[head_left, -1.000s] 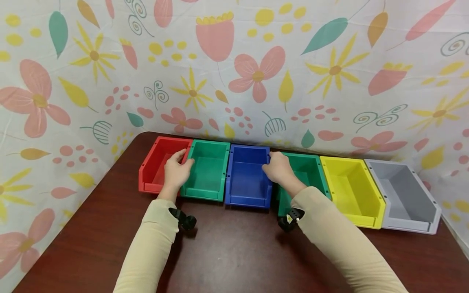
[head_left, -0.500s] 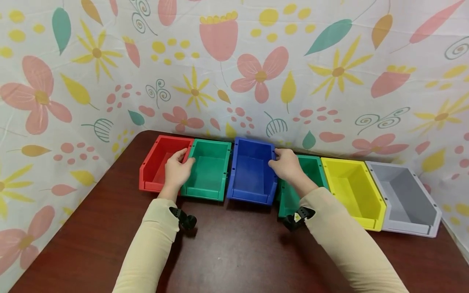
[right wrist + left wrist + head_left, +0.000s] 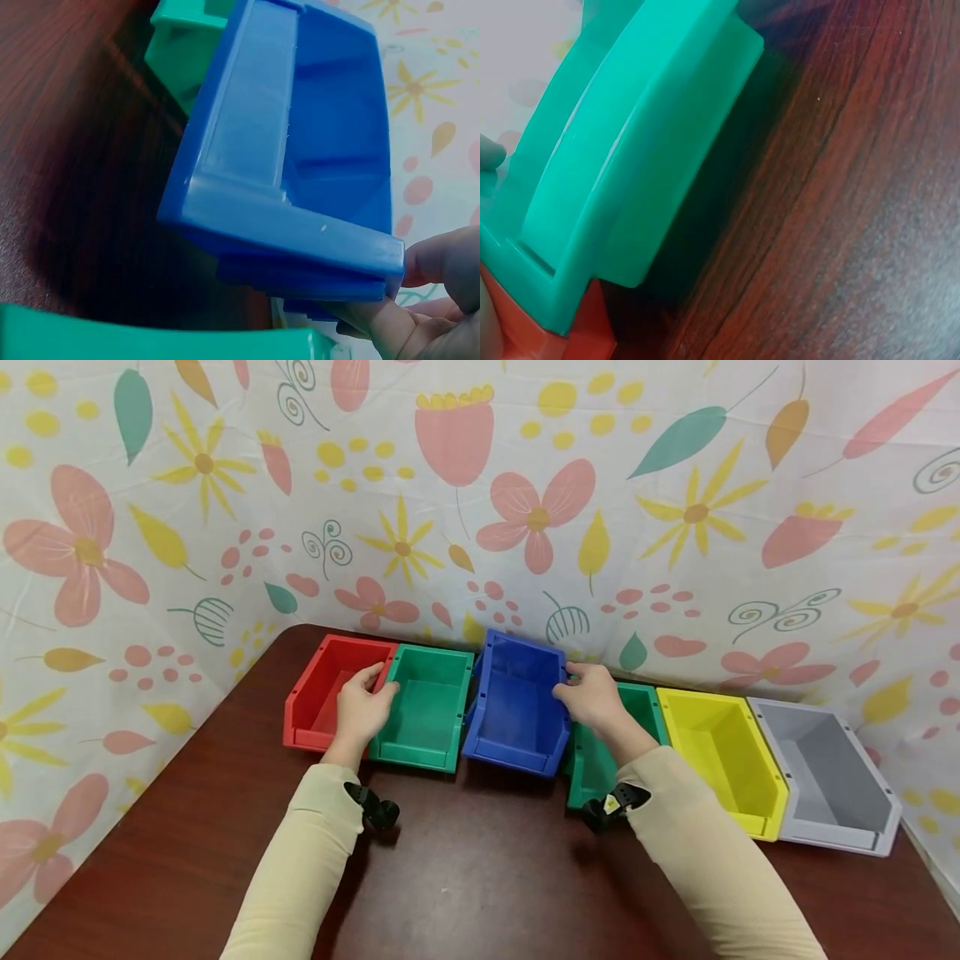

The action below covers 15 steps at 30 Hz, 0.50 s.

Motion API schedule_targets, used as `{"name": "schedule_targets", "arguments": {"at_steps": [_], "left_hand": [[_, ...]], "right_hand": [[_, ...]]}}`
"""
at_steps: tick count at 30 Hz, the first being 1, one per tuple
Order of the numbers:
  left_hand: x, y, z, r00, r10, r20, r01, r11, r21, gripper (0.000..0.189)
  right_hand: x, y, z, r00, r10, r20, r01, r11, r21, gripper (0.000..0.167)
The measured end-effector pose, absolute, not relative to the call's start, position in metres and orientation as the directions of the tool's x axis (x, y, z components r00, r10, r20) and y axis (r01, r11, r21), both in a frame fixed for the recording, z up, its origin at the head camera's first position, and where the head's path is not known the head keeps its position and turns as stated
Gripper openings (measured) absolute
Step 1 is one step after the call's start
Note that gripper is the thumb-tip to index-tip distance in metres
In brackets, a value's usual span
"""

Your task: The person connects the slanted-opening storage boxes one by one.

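Note:
A row of plastic storage bins stands along the back of the table. My left hand (image 3: pixel 362 708) pinches the adjoining side walls of the red bin (image 3: pixel 309 739) and the left green bin (image 3: pixel 416 756), thumb on the green side. My right hand (image 3: pixel 597 700) grips the right side wall of the blue bin (image 3: pixel 517 752), thumb inside and fingers outside. The blue bin is raised and tilted, its right side higher than its neighbours. In the right wrist view, a dark gap shows beneath the blue bin (image 3: pixel 247 202). The right green bin (image 3: pixel 592 777) lies partly hidden under my right hand.
Farther right stand a yellow bin (image 3: pixel 761 822) and a grey bin (image 3: pixel 832 835), side by side. Behind the row hangs a flower-patterned cloth (image 3: pixel 465 552). The dark brown wooden table (image 3: pixel 450 877) extends in front of the bins.
My right hand has lifted the blue bin up and slightly right, tilting it out of line with the row. My left hand has stayed in place on the red and green walls.

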<state>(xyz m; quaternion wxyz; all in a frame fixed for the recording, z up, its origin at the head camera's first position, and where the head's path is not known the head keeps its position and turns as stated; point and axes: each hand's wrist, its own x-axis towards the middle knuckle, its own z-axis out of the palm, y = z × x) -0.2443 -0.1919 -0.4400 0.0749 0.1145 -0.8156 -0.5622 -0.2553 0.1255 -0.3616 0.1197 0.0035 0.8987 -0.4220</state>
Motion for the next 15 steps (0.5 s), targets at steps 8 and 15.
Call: {"name": "schedule_targets", "arguments": {"at_steps": [8,15], "left_hand": [[-0.248,-0.194,-0.438,-0.965,-0.264,0.003,-0.094,0.355,0.930,0.052],[-0.243,-0.194,-0.441,-0.969,-0.245,-0.005,-0.097,0.366,0.926,0.053]], "right_hand": [[-0.256,0.120,-0.352,-0.972,-0.087,-0.218,0.112,0.644,-0.757,0.060],[-0.254,0.110,-0.342,-0.984,-0.123,-0.126,-0.015,0.776,-0.631,0.046]]}}
